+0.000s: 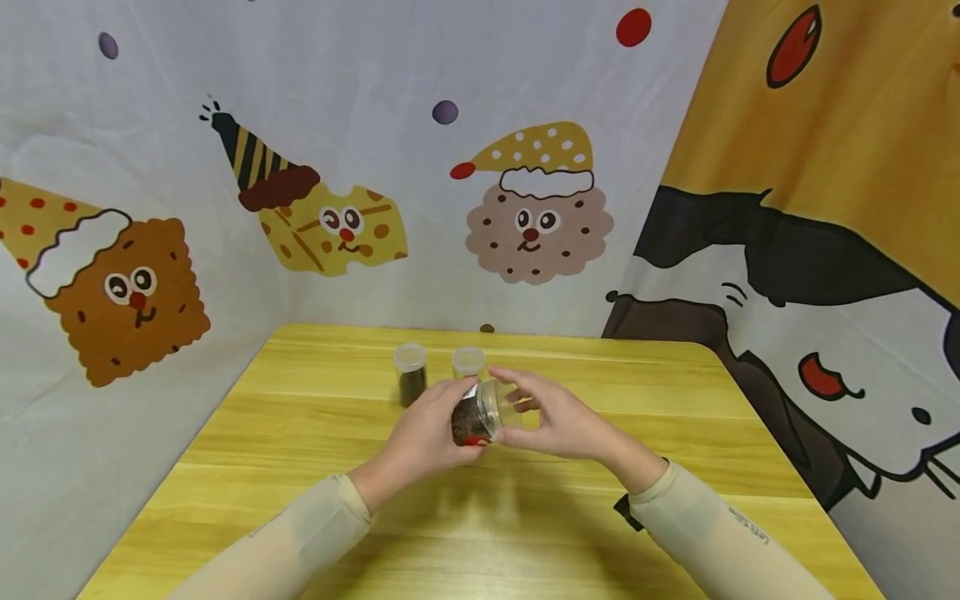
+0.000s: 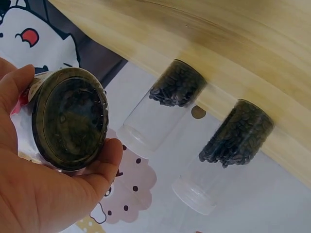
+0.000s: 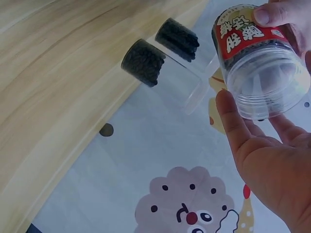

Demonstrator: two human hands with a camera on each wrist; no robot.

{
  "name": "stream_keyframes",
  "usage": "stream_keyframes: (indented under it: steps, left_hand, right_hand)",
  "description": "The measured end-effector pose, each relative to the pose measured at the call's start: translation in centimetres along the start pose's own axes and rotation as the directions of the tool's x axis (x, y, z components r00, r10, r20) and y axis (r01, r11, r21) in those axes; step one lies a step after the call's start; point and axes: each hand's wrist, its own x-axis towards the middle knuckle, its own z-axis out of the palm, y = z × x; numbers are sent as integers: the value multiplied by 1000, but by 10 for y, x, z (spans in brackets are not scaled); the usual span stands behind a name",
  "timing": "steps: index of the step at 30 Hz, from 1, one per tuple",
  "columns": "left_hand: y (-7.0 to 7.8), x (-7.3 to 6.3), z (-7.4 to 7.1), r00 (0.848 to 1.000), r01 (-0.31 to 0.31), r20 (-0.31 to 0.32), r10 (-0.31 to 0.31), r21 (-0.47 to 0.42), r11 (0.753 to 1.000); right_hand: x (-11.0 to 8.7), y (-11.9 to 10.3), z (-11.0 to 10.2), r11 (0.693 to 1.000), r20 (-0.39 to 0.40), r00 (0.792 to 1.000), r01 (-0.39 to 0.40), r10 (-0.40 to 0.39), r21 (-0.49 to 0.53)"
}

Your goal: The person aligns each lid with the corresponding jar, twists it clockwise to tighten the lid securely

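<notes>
A clear plastic jar [image 3: 250, 43] with a red label and dark contents is tilted on its side above the table. My left hand [image 1: 431, 425] grips its labelled body, and the dark base [image 2: 70, 121] faces the left wrist camera. Toward my right hand [image 1: 558, 421] points the clear threaded end [image 3: 267, 90]; whether a clear lid covers it I cannot tell. The right fingers are spread loosely beside that end, and any contact is uncertain. Behind the hands stand two clear, capped tubes, the left one [image 1: 411, 379] and the right one [image 1: 468, 361], both partly filled with dark seeds.
The wood-grain table [image 1: 247, 467] reaches back to a printed cloth [image 1: 442, 292] with cartoon biscuits and cheese. Another cloth [image 1: 840, 333] with a large cartoon animal hangs along the right side. Both tubes stand close to the table's back edge.
</notes>
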Motion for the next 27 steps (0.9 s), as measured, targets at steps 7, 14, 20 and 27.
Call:
stream_keyframes:
  steps: [7,14,20,27]
  left_hand:
    - [2,2,0,999,2,34,-2,-3,1000]
    - [2,4,-1,999,-21,24,21,17,1000]
    - [3,4,-3,999,-28,29,27,16,999]
    - [4,5,-4,999,-14,52,13,8,1000]
  right_hand:
    - [0,1,-3,999,10,1000,20,-20,-47]
    - [1,-2,-6,998,16,1000,-24,24,-57]
    - [1,-1,-7,998,16,999,-30,31,-61]
    - [0,1,-5,999,18,1000,-6,7,-42]
